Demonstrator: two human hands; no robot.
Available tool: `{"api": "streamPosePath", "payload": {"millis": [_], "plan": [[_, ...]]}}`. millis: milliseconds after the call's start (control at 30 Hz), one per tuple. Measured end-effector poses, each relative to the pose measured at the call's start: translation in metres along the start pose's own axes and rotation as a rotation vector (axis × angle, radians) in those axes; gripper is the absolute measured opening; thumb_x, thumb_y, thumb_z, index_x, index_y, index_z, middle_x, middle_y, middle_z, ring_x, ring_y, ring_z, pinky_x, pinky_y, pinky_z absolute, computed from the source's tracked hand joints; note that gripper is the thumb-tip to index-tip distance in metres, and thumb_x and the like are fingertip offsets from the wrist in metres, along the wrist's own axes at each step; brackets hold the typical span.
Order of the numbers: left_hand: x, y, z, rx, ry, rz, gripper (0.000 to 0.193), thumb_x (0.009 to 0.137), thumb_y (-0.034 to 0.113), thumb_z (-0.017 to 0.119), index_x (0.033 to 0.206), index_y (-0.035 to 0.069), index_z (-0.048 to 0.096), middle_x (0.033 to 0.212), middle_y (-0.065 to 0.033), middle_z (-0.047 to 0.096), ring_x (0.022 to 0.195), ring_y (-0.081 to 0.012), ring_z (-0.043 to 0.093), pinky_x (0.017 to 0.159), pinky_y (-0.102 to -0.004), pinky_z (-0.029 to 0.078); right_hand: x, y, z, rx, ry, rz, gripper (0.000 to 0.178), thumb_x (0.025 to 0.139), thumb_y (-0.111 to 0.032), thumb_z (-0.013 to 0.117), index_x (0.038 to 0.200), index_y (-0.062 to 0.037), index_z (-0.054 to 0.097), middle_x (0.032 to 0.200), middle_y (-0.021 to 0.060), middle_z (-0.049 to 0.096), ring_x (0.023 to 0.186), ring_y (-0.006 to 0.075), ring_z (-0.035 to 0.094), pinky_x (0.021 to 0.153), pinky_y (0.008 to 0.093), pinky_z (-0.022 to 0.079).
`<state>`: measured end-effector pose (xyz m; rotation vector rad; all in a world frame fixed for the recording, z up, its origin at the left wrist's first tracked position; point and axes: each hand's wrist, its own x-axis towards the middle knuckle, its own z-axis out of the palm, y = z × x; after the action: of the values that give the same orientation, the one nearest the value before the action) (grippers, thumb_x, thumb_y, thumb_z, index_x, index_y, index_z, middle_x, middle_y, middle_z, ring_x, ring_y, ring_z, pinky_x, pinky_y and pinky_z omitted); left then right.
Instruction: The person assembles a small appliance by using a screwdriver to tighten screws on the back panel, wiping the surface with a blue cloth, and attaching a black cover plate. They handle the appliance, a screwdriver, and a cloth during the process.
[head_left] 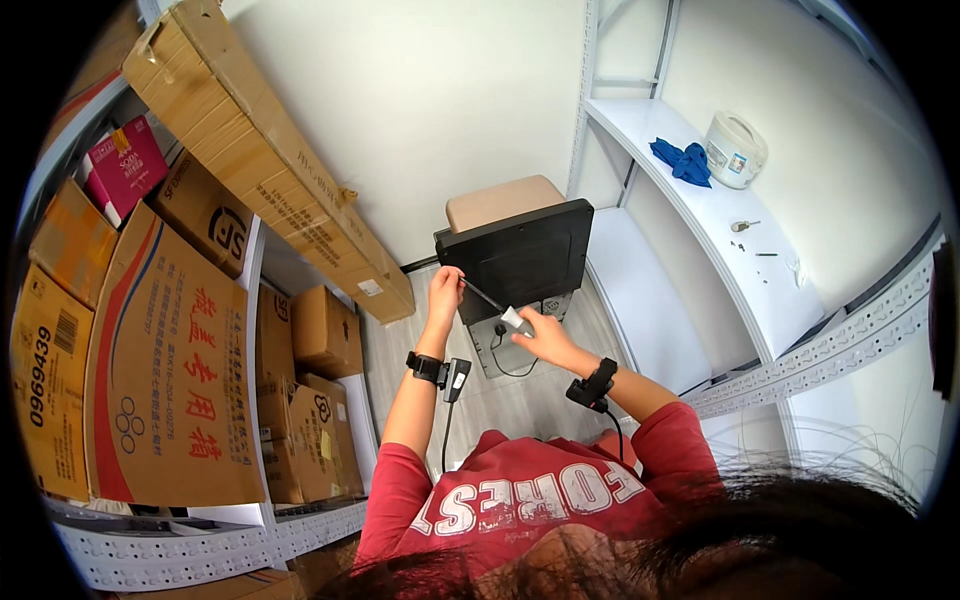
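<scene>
My right hand (545, 338) is closed round the white handle of a screwdriver (514, 318). Its thin metal shaft slants up and to the left. At the far end of that shaft, my left hand (446, 288) is pinched; anything small between its fingertips is hidden. Just beyond both hands stands an appliance with a flat black panel (525, 250) facing me and a tan padded part (505, 203) behind its upper edge. Below the panel is a grey base, with a black cord and plug (500, 330) in front of it.
A tall carton (270, 160) leans at the left, beside shelves of cardboard boxes (170, 370). On the right, a white shelf (700, 215) bears a blue cloth (683, 161), a white lidded appliance (736, 150) and several small metal pieces (745, 227). Grey wood-look floor (480, 410) lies below.
</scene>
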<state>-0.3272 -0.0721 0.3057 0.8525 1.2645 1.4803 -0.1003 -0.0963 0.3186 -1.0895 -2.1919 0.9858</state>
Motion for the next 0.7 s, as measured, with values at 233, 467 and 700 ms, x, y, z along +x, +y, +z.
{"api": "streamPosePath", "payload": {"millis": [233,467,700], "plan": [[0.0026,-0.001,-0.0016,-0.025,-0.005,0.016,0.02,0.096,0.022,0.043,0.084,0.011,0.053,0.063,0.0049,0.045,0.051,-0.0037,0.037,0.044,-0.0189,0.029,-0.0001,0.0019,0.0038,0.011,0.015,-0.009,0.035,0.076,-0.022,0.069,0.098,-0.0027,0.049,0.073,0.0208,0.059,0.074,0.039,0.061,0.062,0.0437,0.045],[0.0024,0.001,-0.0027,-0.046,-0.018,0.017,0.017,0.096,0.019,0.043,0.085,0.01,0.053,0.064,0.0033,0.046,0.051,-0.0047,0.038,0.043,-0.02,0.031,-0.0009,-0.0001,0.0054,0.022,0.026,-0.005,0.035,0.076,-0.022,0.069,0.098,-0.0024,0.05,0.073,0.0202,0.059,0.074,0.0387,0.061,0.062,0.0429,0.045],[0.0024,-0.0053,-0.0009,-0.055,-0.032,0.079,0.019,0.096,0.018,0.04,0.087,0.006,0.051,0.064,-0.0012,0.049,0.05,-0.0097,0.043,0.043,-0.0237,0.037,-0.0031,0.0049,0.008,0.037,0.032,-0.016,0.035,0.076,-0.022,0.069,0.098,-0.0022,0.05,0.074,0.0205,0.059,0.074,0.039,0.06,0.062,0.0429,0.045]]}}
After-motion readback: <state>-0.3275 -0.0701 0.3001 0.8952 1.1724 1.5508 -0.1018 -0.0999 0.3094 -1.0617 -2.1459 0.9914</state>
